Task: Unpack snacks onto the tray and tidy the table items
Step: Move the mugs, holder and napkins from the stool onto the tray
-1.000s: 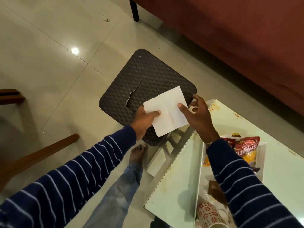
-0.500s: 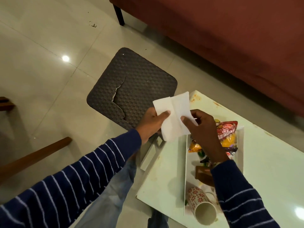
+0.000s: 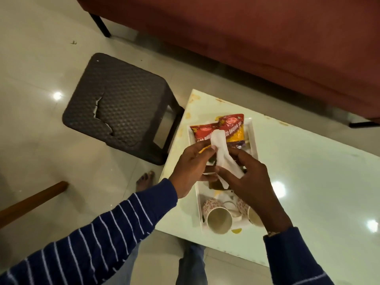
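Both hands above tray (image 3: 253,128), pinching one white napkin (image 3: 221,153): left hand (image 3: 190,168) gripping upper end, right hand (image 3: 249,178) gripping lower end. Probably folding napkin small for tidy stowing. Napkin soft, thin, creased into narrow strip. Red-yellow snack packets (image 3: 232,128), glossy and crinkled, lying at tray's far end; patterned paper cups (image 3: 218,217) tipped over at near end. Tray white, rectangular, on glossy pale tabletop (image 3: 308,171). Dark woven-texture stool (image 3: 121,105), cracked seat, beside tabletop.

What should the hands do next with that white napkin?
Probably finish folding the napkin and set it down in the tray. Both the left hand and the right hand pinch it, already bunched narrow, right above the tray, where the snack packets and paper cups sit. A bare strip of tray shows near the cups.
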`<act>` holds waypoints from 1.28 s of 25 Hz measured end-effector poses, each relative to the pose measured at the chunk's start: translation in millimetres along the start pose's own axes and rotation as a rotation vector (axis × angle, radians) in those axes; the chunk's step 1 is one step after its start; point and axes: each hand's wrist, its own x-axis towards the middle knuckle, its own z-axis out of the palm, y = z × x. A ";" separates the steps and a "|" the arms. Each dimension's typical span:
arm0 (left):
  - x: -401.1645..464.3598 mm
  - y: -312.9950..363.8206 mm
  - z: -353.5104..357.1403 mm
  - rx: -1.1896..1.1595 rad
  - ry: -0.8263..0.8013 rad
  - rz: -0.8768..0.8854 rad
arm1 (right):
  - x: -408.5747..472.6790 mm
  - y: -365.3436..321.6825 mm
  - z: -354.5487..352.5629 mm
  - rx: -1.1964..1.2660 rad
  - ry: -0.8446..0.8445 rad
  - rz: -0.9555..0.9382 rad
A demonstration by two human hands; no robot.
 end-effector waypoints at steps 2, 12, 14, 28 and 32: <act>-6.7 -16.1 16.6 -0.044 -0.029 -0.034 | -17.0 15.3 -13.4 -0.088 0.000 -0.040; -19.0 -79.5 39.2 0.180 -0.061 -0.045 | -59.6 73.3 -35.6 -0.657 0.049 -0.330; -16.6 -90.4 29.8 0.656 -0.008 0.173 | -55.5 85.4 -37.2 -0.713 0.010 -0.330; 24.8 -142.5 12.7 1.161 0.285 0.467 | -14.9 143.7 -11.8 -0.533 0.046 -0.185; 24.0 -148.3 4.0 1.063 0.308 0.383 | -15.2 152.6 -12.3 -0.535 0.006 -0.140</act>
